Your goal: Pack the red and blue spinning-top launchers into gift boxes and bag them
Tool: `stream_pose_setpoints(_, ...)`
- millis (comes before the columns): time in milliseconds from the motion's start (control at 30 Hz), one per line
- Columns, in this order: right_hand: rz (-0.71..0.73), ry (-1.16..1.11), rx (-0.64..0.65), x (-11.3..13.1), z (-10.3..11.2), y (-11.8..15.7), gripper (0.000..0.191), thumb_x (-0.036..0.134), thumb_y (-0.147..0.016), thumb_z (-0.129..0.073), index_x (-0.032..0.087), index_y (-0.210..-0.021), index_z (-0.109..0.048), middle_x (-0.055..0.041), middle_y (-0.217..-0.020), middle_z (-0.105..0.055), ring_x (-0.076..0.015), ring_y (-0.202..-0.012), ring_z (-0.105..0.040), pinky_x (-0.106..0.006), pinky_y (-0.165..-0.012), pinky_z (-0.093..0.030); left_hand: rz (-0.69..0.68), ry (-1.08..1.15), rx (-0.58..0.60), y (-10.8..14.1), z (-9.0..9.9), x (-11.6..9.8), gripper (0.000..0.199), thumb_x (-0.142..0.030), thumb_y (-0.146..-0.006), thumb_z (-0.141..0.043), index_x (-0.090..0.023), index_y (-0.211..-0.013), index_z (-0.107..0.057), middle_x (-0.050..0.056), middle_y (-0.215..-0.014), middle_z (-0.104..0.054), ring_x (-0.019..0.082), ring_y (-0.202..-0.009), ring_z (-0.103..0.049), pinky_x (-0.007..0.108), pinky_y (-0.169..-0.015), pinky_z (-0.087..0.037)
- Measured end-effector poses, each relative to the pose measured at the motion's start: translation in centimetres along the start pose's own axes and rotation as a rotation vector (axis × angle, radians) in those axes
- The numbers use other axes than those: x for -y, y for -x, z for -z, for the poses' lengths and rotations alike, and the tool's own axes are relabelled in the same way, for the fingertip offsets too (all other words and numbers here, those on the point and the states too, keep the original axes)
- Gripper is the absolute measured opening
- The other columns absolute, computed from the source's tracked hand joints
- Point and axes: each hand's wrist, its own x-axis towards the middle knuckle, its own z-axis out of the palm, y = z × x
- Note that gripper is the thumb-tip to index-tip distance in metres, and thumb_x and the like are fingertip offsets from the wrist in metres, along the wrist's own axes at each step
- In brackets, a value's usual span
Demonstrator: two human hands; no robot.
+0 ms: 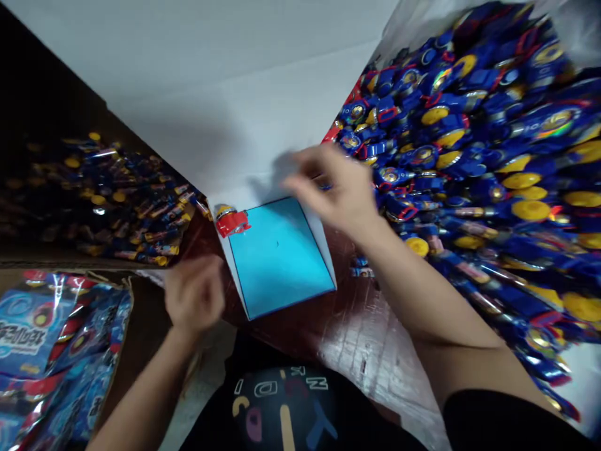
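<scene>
A bright blue square sheet (282, 260) lies in front of me, with white flaps at its sides. A small red toy piece with a yellow part (233, 222) rests at the sheet's upper left corner. Over the upper right edge hovers my right hand (338, 188), fingers curled and thumb stretched out. A bit of blue shows beside its fingers; I cannot tell whether it is held. My left hand (195, 291), smeared by motion, is left of the sheet with its fingers bent in. Whether anything is inside it is hidden.
A large heap of blue, yellow and red toys (422, 156) fills the right side. At left, a dark cardboard box holds several small yellow-ended sticks (154, 232). Blue printed packets (28, 338) fill a box at lower left. White board (211, 75) rises behind the sheet.
</scene>
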Motion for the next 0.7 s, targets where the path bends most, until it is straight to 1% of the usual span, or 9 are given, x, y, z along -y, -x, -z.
stream_pose_setpoints(67,-0.194,0.081,-0.189,-4.7,1.1,-0.9,0.059,0.066,-0.112,-0.037,0.023,-0.141,-0.064,-0.0112,-0.124,-0.075,-0.0246,-0.114,-0.067,-0.041,-0.103,-0.053,0.180,-0.159,0.062,-1.8,-1.0,4.8,0.027,-0.017,-0.103,-0.057,-0.021,-0.128,-0.069,0.015,-0.117,-0.075,0.032,-0.109,-0.069,0.051,-0.100,-0.051)
stream_pose_setpoints(100,-0.291,0.154,-0.188,-7.0,0.9,-1.7,0.060,0.066,-0.112,-0.037,0.020,-0.138,-0.065,-0.0143,-0.124,-0.075,-0.0270,-0.116,-0.066,-0.043,-0.104,-0.052,0.241,-0.155,0.134,-2.5,-2.2,6.8,0.022,-0.021,-0.106,-0.053,-0.019,-0.121,-0.069,0.016,-0.115,-0.074,0.033,-0.108,-0.067,0.052,-0.100,-0.050)
stream_pose_setpoints(167,-0.414,0.351,-0.048,-10.5,-0.9,-3.7,0.060,0.062,-0.111,-0.046,0.012,-0.136,-0.065,-0.0209,-0.129,-0.072,-0.0346,-0.126,-0.062,-0.051,-0.108,-0.048,0.329,-0.078,0.274,-3.4,-5.0,9.4,0.017,-0.029,-0.107,-0.055,-0.018,-0.107,-0.068,0.014,-0.106,-0.071,0.031,-0.103,-0.064,0.049,-0.097,-0.051)
stream_pose_setpoints(267,-0.429,0.552,0.159,-12.4,-5.1,-6.2,0.058,0.050,-0.107,-0.060,0.004,-0.142,-0.062,-0.0290,-0.143,-0.064,-0.0442,-0.142,-0.051,-0.063,-0.117,-0.036,0.390,-0.038,0.328,-3.5,-8.4,10.5,0.019,-0.036,-0.103,-0.063,-0.017,-0.107,-0.066,0.011,-0.102,-0.066,0.027,-0.097,-0.063,0.041,-0.089,-0.055)
stream_pose_setpoints(367,-0.498,0.563,0.172,-11.8,-7.7,-6.9,0.046,0.025,-0.110,-0.044,0.001,-0.145,-0.060,-0.0324,-0.148,-0.058,-0.0448,-0.145,-0.048,-0.068,-0.120,-0.027,0.424,-0.115,0.310,-2.9,-8.4,9.8,0.019,-0.026,-0.104,-0.058,-0.015,-0.116,-0.066,0.014,-0.110,-0.066,0.029,-0.106,-0.062,0.043,-0.096,-0.054)
stream_pose_setpoints(467,-0.512,0.502,0.170,-11.4,-7.8,-6.3,0.045,0.014,-0.107,-0.036,0.003,-0.139,-0.065,-0.0310,-0.145,-0.059,-0.0431,-0.141,-0.052,-0.064,-0.117,-0.031,0.426,-0.208,0.181,-2.5,-5.6,7.8,0.028,-0.018,-0.104,-0.051,-0.011,-0.128,-0.063,0.020,-0.122,-0.063,0.033,-0.119,-0.058,0.051,-0.107,-0.050)
stream_pose_setpoints(600,-0.434,0.389,0.133,-12.5,-5.6,-4.1,0.045,0.033,-0.104,-0.056,0.008,-0.142,-0.061,-0.0279,-0.147,-0.055,-0.0385,-0.126,-0.059,-0.056,-0.107,-0.044,0.180,-0.183,-0.133,-3.6,-2.3,3.5,0.035,-0.024,-0.103,-0.065,-0.017,-0.137,-0.059,0.016,-0.129,-0.063,0.029,-0.124,-0.059,0.047,-0.110,-0.050)
stream_pose_setpoints(633,-0.409,0.331,0.063,-13.0,-4.8,-3.4,0.049,0.039,-0.104,-0.059,0.012,-0.145,-0.058,-0.0258,-0.147,-0.054,-0.0357,-0.124,-0.058,-0.054,-0.106,-0.046,0.106,-0.141,-0.119,-4.2,-2.1,2.5,0.033,-0.025,-0.104,-0.066,-0.020,-0.136,-0.060,0.014,-0.128,-0.064,0.028,-0.123,-0.061,0.045,-0.110,-0.050)
stream_pose_setpoints(700,-0.205,0.095,-0.013,-13.8,-3.1,-1.8,0.057,0.048,-0.106,-0.057,0.020,-0.156,-0.046,-0.0221,-0.153,-0.049,-0.0315,-0.129,-0.053,-0.052,-0.110,-0.045,0.018,-0.061,-0.018,-5.5,-2.4,1.3,0.027,-0.022,-0.106,-0.062,-0.023,-0.133,-0.064,0.012,-0.128,-0.066,0.026,-0.122,-0.063,0.043,-0.108,-0.051)
